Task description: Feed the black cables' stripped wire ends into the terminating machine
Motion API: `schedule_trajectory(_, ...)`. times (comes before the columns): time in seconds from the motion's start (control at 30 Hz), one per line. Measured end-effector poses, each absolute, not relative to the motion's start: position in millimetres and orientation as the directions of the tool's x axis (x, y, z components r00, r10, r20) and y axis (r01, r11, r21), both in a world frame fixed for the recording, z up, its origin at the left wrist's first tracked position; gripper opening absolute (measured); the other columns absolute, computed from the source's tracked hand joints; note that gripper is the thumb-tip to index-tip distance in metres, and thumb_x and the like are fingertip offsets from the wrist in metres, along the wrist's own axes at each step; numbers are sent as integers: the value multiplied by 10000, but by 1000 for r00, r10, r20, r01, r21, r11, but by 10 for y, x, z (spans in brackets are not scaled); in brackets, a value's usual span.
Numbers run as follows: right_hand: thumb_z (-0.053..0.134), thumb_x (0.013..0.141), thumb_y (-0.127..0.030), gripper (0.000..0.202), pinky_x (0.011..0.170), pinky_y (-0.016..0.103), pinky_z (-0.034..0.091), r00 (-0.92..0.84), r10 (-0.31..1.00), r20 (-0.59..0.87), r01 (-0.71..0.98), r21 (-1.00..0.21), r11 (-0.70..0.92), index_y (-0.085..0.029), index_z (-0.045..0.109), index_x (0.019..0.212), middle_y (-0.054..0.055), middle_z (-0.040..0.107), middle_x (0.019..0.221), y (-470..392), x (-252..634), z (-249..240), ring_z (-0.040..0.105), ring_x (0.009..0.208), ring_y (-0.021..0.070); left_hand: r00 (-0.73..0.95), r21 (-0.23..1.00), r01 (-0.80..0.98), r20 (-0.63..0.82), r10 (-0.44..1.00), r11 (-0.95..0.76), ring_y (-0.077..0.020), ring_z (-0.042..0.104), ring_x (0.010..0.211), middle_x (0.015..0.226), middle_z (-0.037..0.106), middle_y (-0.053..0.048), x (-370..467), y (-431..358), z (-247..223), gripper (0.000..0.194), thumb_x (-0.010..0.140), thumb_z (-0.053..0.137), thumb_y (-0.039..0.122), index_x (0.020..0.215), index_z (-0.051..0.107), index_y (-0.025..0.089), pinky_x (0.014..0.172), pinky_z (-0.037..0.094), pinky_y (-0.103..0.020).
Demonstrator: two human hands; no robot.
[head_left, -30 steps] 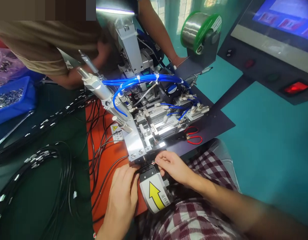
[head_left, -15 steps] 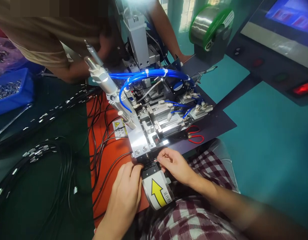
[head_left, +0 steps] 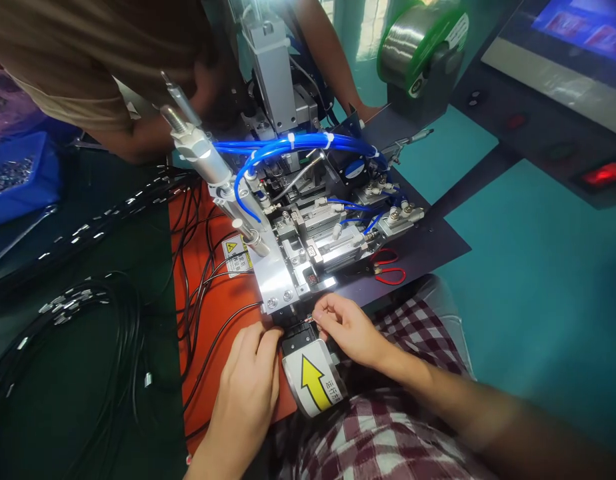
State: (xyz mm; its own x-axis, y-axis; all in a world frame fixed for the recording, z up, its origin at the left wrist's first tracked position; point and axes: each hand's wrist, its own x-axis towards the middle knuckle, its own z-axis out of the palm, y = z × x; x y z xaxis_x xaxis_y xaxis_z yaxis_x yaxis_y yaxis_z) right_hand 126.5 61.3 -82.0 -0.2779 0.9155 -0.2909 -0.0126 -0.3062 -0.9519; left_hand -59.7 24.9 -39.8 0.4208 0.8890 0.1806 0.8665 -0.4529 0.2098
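Right hand (head_left: 345, 328): thumb and index pinched on a tiny part (head_left: 309, 319), just above the black block (head_left: 297, 339) at the near edge of the machine (head_left: 308, 230). Only a pale sliver shows past the fingertips; too small to ID. Other fingers curled underneath, mostly hidden.

Left hand (head_left: 251, 370): over the orange board (head_left: 238, 290), by its near edge. Back up, fingers bent, tips at the block's left side. Tips out of sight; can't tell if gripping or just resting.

Arrow-marked drum (head_left: 314, 379) sits on the near side of the block; its label curves away, text partly lost.

Red-handled tool (head_left: 403, 274) at the near edge of the dark plate (head_left: 438, 247); its working end is hidden by the machine.

Left of the board's left edge: cable bundle (head_left: 73, 297), pale tips, far ends dim. Blue bin (head_left: 31, 200) cut off at left, contents blurry. Spool (head_left: 403, 50) clipped at top, screen (head_left: 578, 27) clipped and washed out. Co-worker's forearm (head_left: 333, 63) behind the machine, hand mostly hidden.
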Motion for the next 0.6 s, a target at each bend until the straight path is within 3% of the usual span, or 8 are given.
schedule_trajectory(0.27, 481, 896, -262, 132, 566, 251, 408, -261, 933, -246, 171, -964, -206, -199, 500, 782, -25, 580, 574, 623, 1287, -757, 560, 559, 137, 431, 161, 870, 206, 878, -465, -242, 513, 919, 1004, 532, -124, -598, 234, -426, 256, 898, 390, 56, 1110, 521, 115, 759, 487, -361)
schedule_trajectory(0.5, 516, 859, -321, 155, 580, 260, 418, -347, 864, -365, -33, -916, -401, -185, 506, 784, -27, 577, 584, 668, 1284, -847, 569, 565, 137, 415, 120, 891, 177, 892, -438, -265, 524, 930, 1020, 553, -141, -519, 241, -321, 295, 891, 375, 83, 1114, 566, 116, 734, 501, -383)
schedule_trajectory(0.6, 541, 846, -345, 176, 586, 262, 427, -353, 876, -328, -60, -927, -371, -185, 503, 784, -35, 559, 598, 673, 1290, -842, 579, 577, 138, 466, 257, 827, 182, 866, -500, -227, 541, 930, 1026, 575, -120, -443, 263, -308, 364, 896, 367, 87, 1220, 525, 140, 746, 514, -334)
